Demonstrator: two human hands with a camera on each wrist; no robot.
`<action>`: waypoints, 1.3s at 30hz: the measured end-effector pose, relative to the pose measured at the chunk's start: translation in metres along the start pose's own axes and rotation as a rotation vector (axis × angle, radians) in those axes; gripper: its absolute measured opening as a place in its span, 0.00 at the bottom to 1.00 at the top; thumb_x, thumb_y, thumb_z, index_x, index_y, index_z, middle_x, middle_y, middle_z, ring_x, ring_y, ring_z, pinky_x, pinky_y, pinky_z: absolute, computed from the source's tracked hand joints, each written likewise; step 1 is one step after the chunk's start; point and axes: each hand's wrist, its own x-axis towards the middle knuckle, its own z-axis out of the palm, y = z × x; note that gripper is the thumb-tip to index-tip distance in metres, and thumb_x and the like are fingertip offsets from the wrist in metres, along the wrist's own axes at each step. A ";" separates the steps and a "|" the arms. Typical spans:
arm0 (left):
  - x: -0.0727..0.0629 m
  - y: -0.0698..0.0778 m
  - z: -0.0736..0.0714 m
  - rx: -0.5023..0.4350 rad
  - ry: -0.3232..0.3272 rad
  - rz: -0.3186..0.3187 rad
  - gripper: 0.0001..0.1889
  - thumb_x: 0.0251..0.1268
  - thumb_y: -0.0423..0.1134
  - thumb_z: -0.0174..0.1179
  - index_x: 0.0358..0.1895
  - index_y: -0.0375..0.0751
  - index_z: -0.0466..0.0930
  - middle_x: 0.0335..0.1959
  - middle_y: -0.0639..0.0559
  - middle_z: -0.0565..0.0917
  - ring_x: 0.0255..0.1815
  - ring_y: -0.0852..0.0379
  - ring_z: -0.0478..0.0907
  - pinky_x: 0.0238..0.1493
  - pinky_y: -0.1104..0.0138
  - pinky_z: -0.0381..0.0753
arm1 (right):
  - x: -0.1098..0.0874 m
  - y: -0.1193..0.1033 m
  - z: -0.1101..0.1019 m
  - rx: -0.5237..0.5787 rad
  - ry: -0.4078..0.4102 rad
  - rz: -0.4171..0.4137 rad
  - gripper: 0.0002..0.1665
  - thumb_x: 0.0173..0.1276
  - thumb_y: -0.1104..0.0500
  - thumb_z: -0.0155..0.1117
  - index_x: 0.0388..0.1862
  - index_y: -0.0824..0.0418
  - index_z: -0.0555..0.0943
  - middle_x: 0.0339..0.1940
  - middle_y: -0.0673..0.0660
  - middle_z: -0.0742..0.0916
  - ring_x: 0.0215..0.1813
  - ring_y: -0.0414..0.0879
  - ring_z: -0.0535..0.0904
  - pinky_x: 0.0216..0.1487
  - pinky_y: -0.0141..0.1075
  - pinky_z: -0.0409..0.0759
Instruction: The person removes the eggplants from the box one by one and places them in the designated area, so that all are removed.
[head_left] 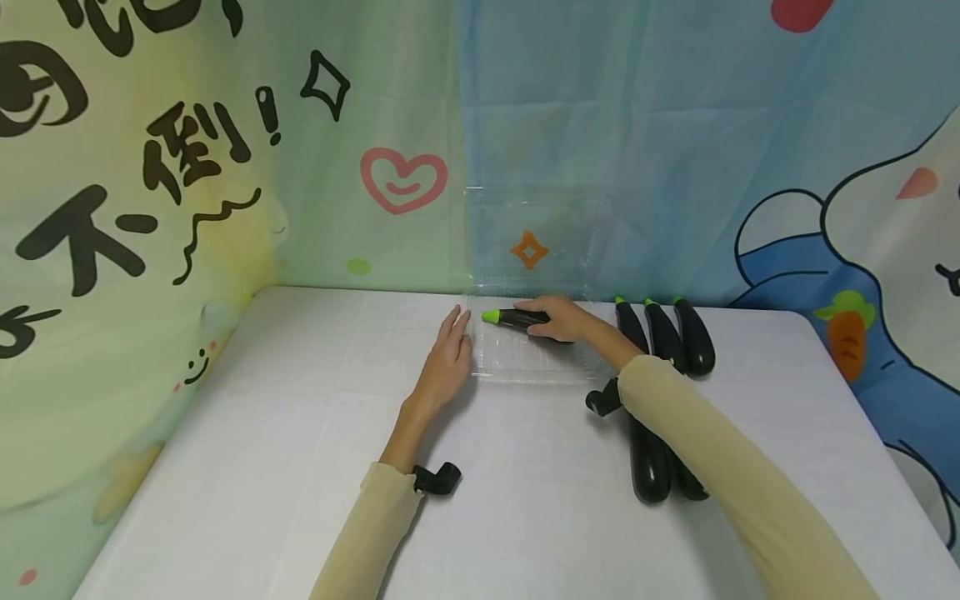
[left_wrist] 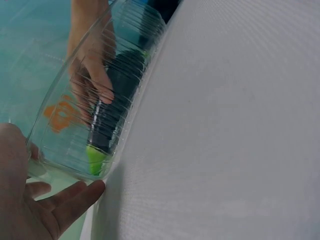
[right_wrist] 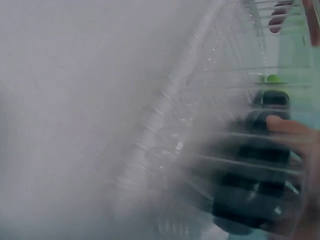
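Note:
A clear ribbed plastic box [head_left: 525,367] lies at the table's back, its transparent lid [head_left: 540,208] raised against the curtain. Inside it, my right hand [head_left: 564,320] grips a dark eggplant [head_left: 517,317] by its body, the green stem end pointing left. Through the ribbed wall, the left wrist view shows that eggplant [left_wrist: 125,72] lying low in the box, with the thumb across it. My left hand [head_left: 446,367] is beside the box's left end, fingers extended and touching its wall. In the right wrist view the eggplant [right_wrist: 247,200] is blurred behind the plastic.
Three more eggplants [head_left: 697,342] lie side by side at the back right. Nearer, other eggplants [head_left: 649,467] are partly covered by the right sleeve [head_left: 720,467]. A printed curtain [head_left: 375,100] hangs behind the white table [head_left: 300,433].

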 end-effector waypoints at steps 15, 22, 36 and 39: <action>0.000 0.001 0.000 -0.002 -0.006 -0.004 0.25 0.77 0.39 0.37 0.75 0.41 0.58 0.79 0.48 0.54 0.78 0.48 0.56 0.75 0.52 0.60 | -0.002 0.001 0.006 -0.014 0.026 -0.013 0.33 0.72 0.59 0.59 0.74 0.58 0.63 0.72 0.65 0.71 0.73 0.63 0.64 0.72 0.57 0.63; 0.000 0.001 0.001 0.003 -0.009 -0.014 0.26 0.77 0.38 0.37 0.75 0.43 0.57 0.79 0.49 0.53 0.78 0.49 0.55 0.76 0.53 0.59 | -0.005 0.005 0.009 -0.025 0.075 -0.072 0.32 0.71 0.58 0.59 0.73 0.59 0.66 0.69 0.66 0.74 0.70 0.62 0.69 0.69 0.56 0.67; 0.000 0.001 0.001 0.007 -0.015 -0.015 0.26 0.78 0.39 0.37 0.75 0.43 0.57 0.79 0.48 0.52 0.78 0.48 0.54 0.76 0.53 0.59 | -0.034 -0.005 0.002 0.043 0.175 -0.126 0.32 0.72 0.54 0.59 0.72 0.59 0.67 0.65 0.66 0.78 0.64 0.61 0.74 0.63 0.57 0.73; 0.000 0.001 0.001 0.010 -0.014 -0.022 0.25 0.78 0.39 0.37 0.75 0.43 0.57 0.79 0.50 0.52 0.78 0.49 0.54 0.76 0.53 0.59 | -0.042 -0.009 0.002 0.062 0.204 -0.129 0.31 0.73 0.53 0.57 0.72 0.58 0.67 0.63 0.64 0.79 0.61 0.59 0.77 0.60 0.55 0.76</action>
